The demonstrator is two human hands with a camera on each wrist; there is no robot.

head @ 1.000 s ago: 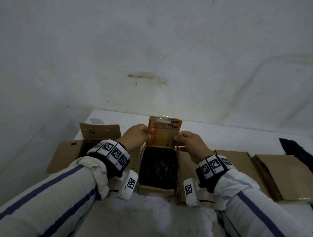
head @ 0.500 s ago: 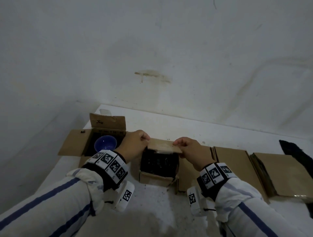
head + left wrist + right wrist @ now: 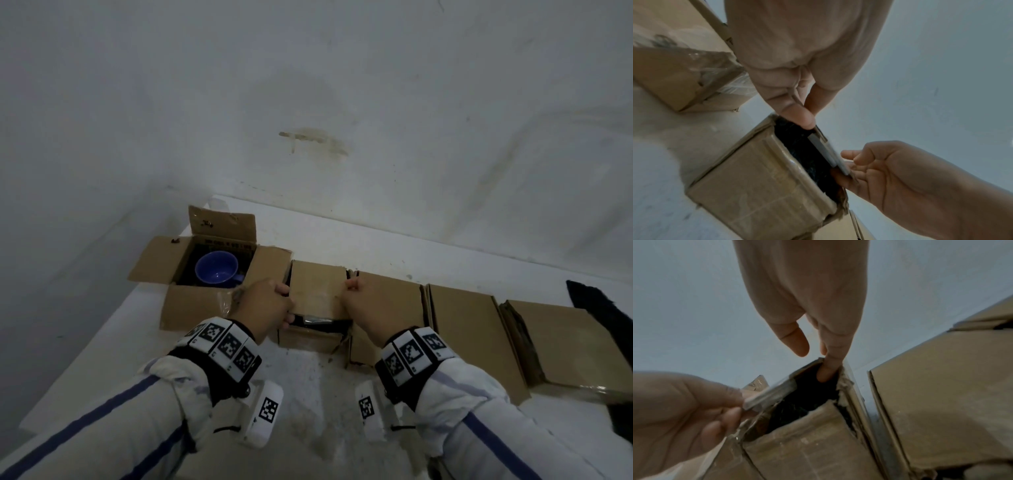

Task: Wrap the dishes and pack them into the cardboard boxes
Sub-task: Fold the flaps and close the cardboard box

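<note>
A small cardboard box (image 3: pixel 308 337) stands in the middle of the white table, with something wrapped in dark material (image 3: pixel 803 151) inside it. Its top flap (image 3: pixel 317 287) lies almost flat over the opening. My left hand (image 3: pixel 284 301) pinches the flap's left edge between thumb and fingers (image 3: pixel 805 120). My right hand (image 3: pixel 349 291) holds the flap's right edge, the index finger (image 3: pixel 828 369) under it and the thumb above. To the left, an open cardboard box (image 3: pixel 191 308) holds a blue cup (image 3: pixel 217 272).
Closed cardboard boxes (image 3: pixel 469 335) lie in a row right of the small one, up to the last box (image 3: pixel 575 349). A black sheet (image 3: pixel 596 308) lies at the far right. The wall (image 3: pixel 342 205) rises just behind the table (image 3: pixel 308 394).
Both hands have swung the flap from upright down over the box, hiding most of the dark wrapped item. The view has shifted, and the blue cup now shows.
</note>
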